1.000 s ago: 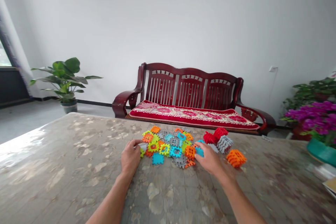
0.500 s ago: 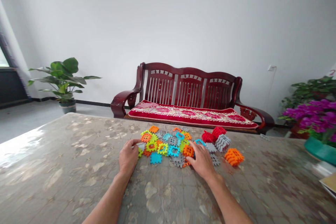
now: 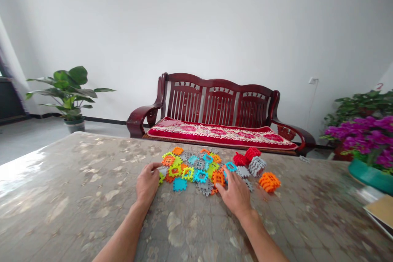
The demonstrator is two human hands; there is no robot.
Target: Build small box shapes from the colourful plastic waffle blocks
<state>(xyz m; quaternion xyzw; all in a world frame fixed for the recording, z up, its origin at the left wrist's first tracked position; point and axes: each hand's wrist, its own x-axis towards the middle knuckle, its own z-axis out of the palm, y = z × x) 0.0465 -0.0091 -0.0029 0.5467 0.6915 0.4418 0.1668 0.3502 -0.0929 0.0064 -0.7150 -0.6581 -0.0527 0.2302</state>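
A flat pile of notched interlocking toy tiles in lime, orange, blue and grey lies on the table between my hands. At its left edge rests my left hand, fingers bent toward a grey tile and a lime tile; its lower fingers are hidden. My right hand lies at the right edge, thumb and fingers apart, beside an orange window tile. Its fingertips reach a blue tile, partly covered. Neither hand lifts a tile. A plain blue tile sits at the near side.
Right of the pile stand red tile blocks, a grey block and an orange block. The table has a patterned cover. Purple flowers in a teal pot are at far right. Beyond stands a wooden bench.
The view has turned slightly to the right, so things sit a little further left. Both hands stay at the pile's edges, with little visible movement against the tiles.
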